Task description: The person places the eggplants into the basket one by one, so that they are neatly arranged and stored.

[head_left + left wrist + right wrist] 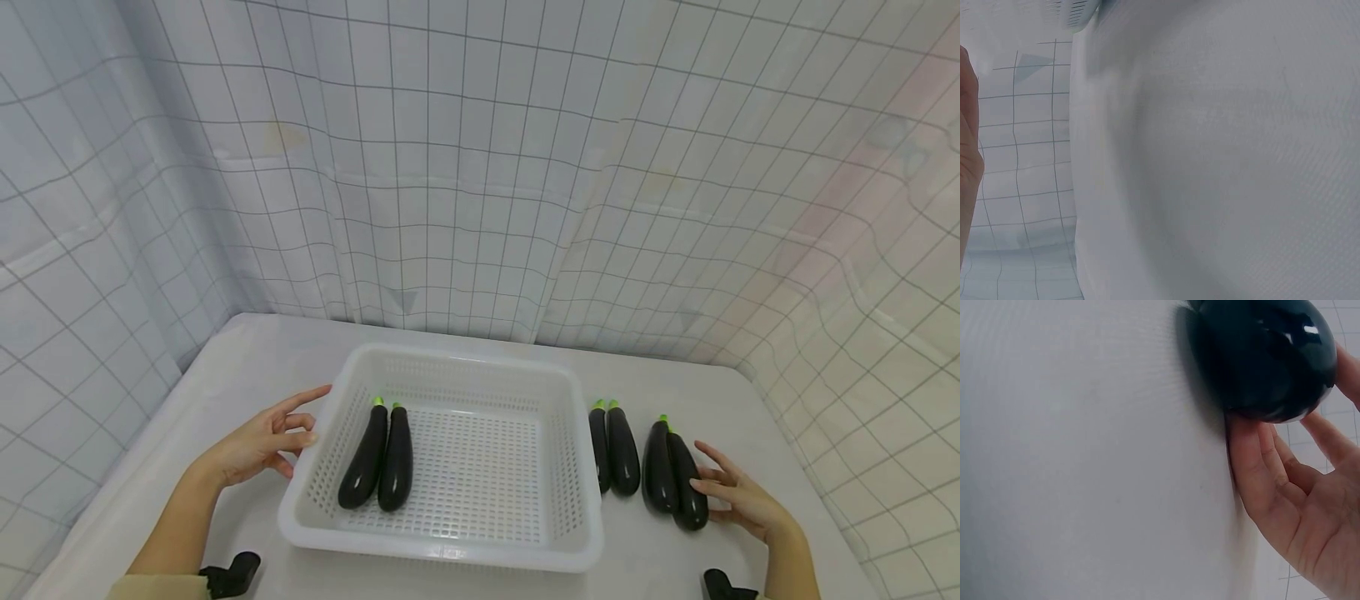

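Working, by the look of it, at taking hold of the outermost eggplant (686, 483). Found lying on the white tabletop (255, 358), right of the basket (442, 550), side by side with a companion eggplant (660, 471) and touching it. With the right grip (738, 500), touching its outer flank toward the rounded end; cannot tell whether grasping firmly or only resting there. With the left grip (258, 446), released, fingers spread and loosely bent beside the basket's left rim; cannot tell whether quite touching.

Counted nearer the basket: a further pair on the tabletop, inner eggplant (599, 446) partly hidden by the rim, outer eggplant (624, 450) in plain sight. Counted inside, toward the left wall: a leftmost eggplant (363, 462) beside its mate (396, 467), touching, stems pointing away.

Not yet lifted, to judge from both views. Calls next for curling thumb and fingers round the body, then raising it clear without rolling it into its companion. Likely to slip, given such glossy skin.
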Motion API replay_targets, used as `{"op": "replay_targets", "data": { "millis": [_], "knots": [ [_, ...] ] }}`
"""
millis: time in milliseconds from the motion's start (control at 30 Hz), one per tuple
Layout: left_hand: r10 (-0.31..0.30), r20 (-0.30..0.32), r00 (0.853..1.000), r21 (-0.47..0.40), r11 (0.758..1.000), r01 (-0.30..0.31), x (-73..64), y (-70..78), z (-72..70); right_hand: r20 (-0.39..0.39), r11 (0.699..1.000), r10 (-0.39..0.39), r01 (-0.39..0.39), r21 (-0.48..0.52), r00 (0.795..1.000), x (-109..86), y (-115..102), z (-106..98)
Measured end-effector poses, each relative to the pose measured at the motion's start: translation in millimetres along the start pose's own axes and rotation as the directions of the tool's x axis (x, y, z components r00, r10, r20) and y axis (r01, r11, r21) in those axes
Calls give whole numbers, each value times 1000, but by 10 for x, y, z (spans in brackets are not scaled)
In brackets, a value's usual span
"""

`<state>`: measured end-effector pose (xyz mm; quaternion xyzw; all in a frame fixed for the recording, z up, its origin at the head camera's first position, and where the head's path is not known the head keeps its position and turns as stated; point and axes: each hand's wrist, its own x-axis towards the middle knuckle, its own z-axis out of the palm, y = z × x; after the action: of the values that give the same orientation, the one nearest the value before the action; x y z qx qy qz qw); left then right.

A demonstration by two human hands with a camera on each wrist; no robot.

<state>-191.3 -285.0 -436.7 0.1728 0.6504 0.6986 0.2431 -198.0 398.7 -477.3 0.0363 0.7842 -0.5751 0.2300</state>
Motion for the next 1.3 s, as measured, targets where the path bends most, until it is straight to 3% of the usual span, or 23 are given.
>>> {"op": "replay_targets", "data": {
  "millis": [700, 900, 1133, 1300],
  "knots": [
    [3, 7, 1000, -7, 1000, -3, 3, -9, 2, -31, 987, 10, -5, 160, 999, -25, 31, -9],
    [5, 11, 1000, -4, 1000, -5, 6, -6, -3, 11, 960, -16, 12, 280, 1000, -28, 41, -47],
    [0, 4, 1000, 3, 1000, 0, 7, -3, -2, -27, 920, -7, 17, 391, 1000, -61, -63, -17],
    [-1, 2, 1000, 2, 1000, 1, 8, -2, 1, -57, 913, -19, 41, 405, 998, -69, -142, -8]
  ]
}}
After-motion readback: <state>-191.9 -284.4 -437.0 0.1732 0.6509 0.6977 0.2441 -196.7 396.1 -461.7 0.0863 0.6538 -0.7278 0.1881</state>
